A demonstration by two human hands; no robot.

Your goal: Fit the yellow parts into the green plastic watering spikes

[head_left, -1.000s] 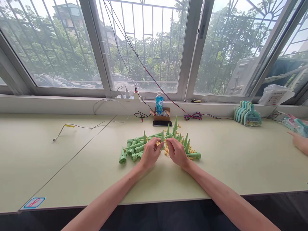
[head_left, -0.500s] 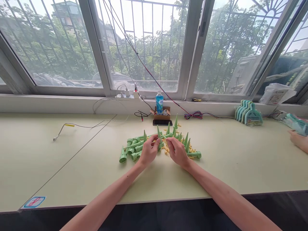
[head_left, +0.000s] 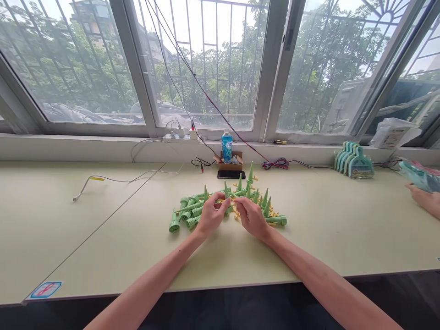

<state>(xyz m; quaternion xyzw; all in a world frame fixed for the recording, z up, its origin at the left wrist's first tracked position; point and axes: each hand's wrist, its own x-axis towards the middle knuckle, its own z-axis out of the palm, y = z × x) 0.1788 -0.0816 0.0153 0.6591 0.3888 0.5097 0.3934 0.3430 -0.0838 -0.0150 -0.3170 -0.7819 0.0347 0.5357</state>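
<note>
My left hand [head_left: 212,214] is closed, thumb and fingers around a green plastic watering spike [head_left: 226,189] whose pointed end stands up. Close beside it, my right hand [head_left: 252,215] is closed in a pinch at that spike. Whatever lies between its fingertips is too small and covered to make out. To the left lies a heap of green spikes [head_left: 187,213], mostly on their sides. Several upright green cones [head_left: 266,207] stand behind and right of my right hand, among small yellow valve-like pieces [head_left: 274,213].
A blue bottle [head_left: 227,146] stands at a small cardboard box [head_left: 225,167], behind a dark phone [head_left: 231,174]. Coiled cables [head_left: 276,163] and several teal dustpan-like items [head_left: 355,162] sit along the sill. At far right, another person's hand [head_left: 424,198] touches a bagged teal item [head_left: 421,176].
My left fingers have shifted slightly on the spike and spread a little. My right hand stays nearly in place. The other person's hand and the bagged item have moved a little left.
</note>
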